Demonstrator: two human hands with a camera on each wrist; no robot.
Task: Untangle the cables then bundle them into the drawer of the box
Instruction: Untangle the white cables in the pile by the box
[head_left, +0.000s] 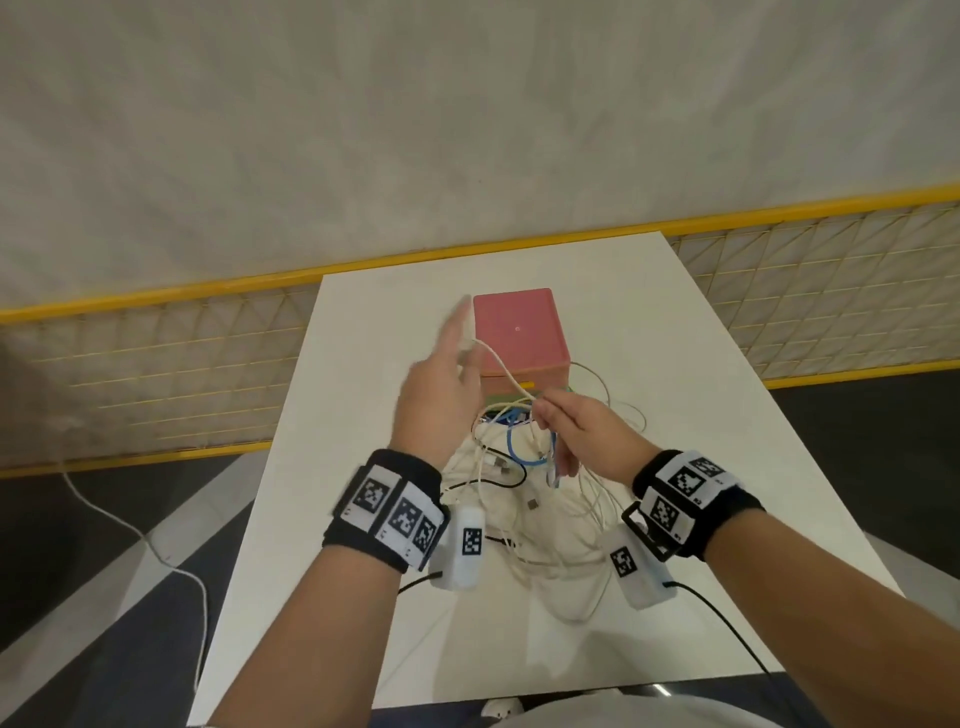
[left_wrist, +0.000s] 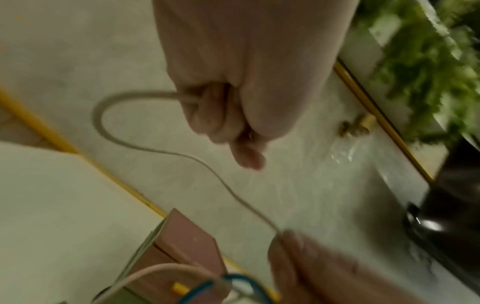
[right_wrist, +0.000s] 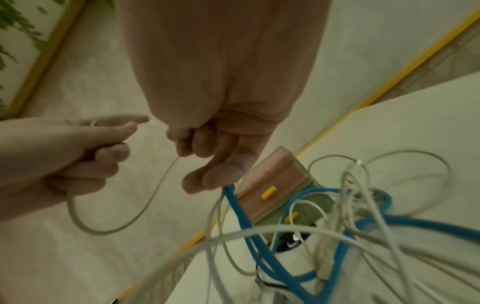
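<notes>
A pink box (head_left: 519, 332) stands mid-table, with a green drawer (head_left: 506, 400) below the pink part and yellow handles (right_wrist: 269, 192). In front of it lies a tangle of white, blue and black cables (head_left: 545, 519). My left hand (head_left: 462, 353) is raised beside the box and grips one end of a white cable (head_left: 498, 364), fingers (left_wrist: 205, 115) curled round it. The cable (left_wrist: 161, 151) sags across to my right hand (head_left: 545, 415). That hand (right_wrist: 200, 164) pinches the white cable (right_wrist: 155, 191) and also holds a blue cable (right_wrist: 259, 242) above the tangle.
The white table (head_left: 675, 364) ends at a yellow-framed mesh fence (head_left: 156, 364) behind and to the sides. A white cord (head_left: 130, 525) trails on the floor at left. Black leads (head_left: 727, 623) run from my wrist cameras across the near table.
</notes>
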